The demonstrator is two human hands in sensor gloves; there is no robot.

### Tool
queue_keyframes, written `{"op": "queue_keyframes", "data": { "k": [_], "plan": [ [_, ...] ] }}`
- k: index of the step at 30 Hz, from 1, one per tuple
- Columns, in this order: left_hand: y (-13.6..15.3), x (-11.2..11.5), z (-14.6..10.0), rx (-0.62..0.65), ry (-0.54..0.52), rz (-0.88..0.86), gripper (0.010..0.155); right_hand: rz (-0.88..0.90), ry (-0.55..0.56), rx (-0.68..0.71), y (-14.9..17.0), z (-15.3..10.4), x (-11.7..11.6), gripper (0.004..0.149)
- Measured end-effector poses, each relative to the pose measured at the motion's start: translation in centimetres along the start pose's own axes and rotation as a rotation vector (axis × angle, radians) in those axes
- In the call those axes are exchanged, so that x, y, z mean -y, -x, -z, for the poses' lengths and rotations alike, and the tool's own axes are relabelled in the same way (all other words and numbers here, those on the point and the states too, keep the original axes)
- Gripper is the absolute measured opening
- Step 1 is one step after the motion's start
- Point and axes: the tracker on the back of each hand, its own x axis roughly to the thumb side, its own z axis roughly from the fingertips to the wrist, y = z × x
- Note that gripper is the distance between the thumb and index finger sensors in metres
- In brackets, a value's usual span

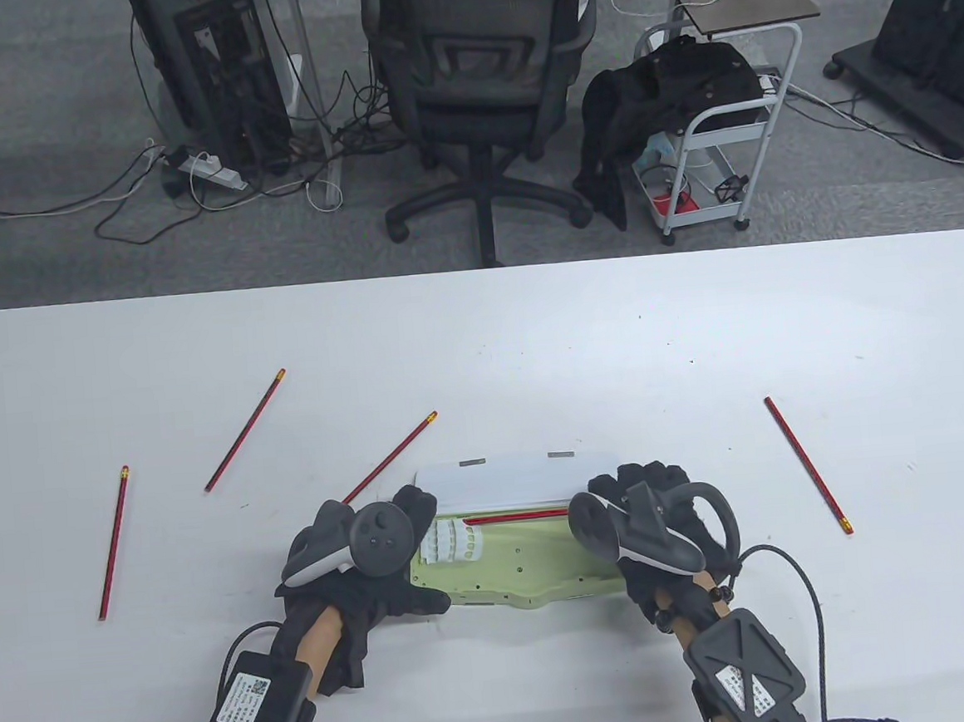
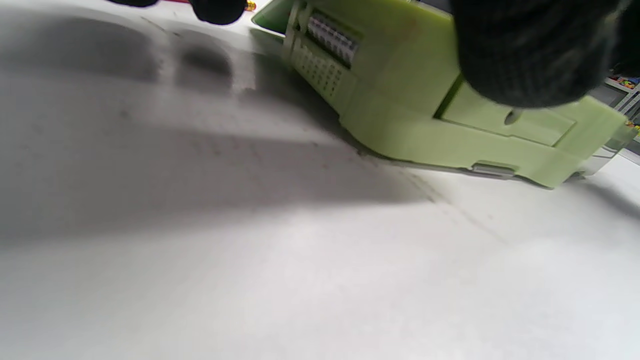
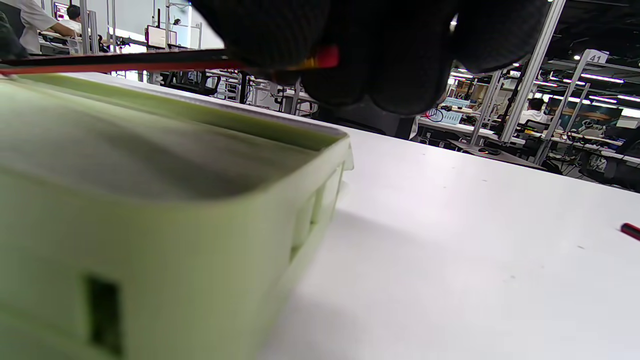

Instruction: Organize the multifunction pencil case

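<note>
A light green pencil case (image 1: 539,561) lies open near the table's front edge, its white lid (image 1: 516,479) raised at the back. My left hand (image 1: 424,553) holds the case's left end; in the left wrist view the thumb (image 2: 525,50) presses on the green shell (image 2: 400,100). My right hand (image 1: 617,488) is at the right end and pinches the eraser end of a red pencil (image 1: 515,517). In the right wrist view that pencil (image 3: 125,61) stretches left just above the case (image 3: 150,150). Loose red pencils lie at the left (image 1: 114,542), mid-left (image 1: 245,430), behind my left hand (image 1: 389,457) and at the right (image 1: 808,465).
The white table (image 1: 697,344) stretches wide around the case. White pencil slots (image 1: 454,541) sit inside the case's left part. Beyond the far edge stand an office chair (image 1: 475,61) and a white cart (image 1: 714,134) on the floor.
</note>
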Motion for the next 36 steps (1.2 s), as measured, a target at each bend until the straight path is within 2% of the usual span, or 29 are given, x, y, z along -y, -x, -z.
{"op": "queue_keyframes", "data": {
  "k": [12, 16, 21, 26, 36],
  "plan": [
    [0.0, 0.1, 0.0, 0.003, 0.004, -0.012, 0.112, 0.057, 0.018, 0.031, 0.1, 0.1, -0.6, 0.041],
    [0.0, 0.1, 0.0, 0.003, 0.004, -0.01, 0.112, 0.108, 0.018, 0.019, 0.6, -0.1, -0.5, 0.046],
    [0.0, 0.1, 0.0, 0.004, 0.005, -0.015, 0.112, 0.17, 0.059, -0.108, 2.5, -0.4, -0.1, 0.051],
    [0.1, 0.1, 0.0, 0.005, 0.007, -0.019, 0.112, 0.268, -0.004, -0.241, 4.6, -0.5, -1.2, 0.054],
    [0.1, 0.1, 0.0, 0.007, 0.007, -0.02, 0.112, 0.158, -0.022, -0.287, 3.9, 0.3, -1.8, 0.057]
  ]
}}
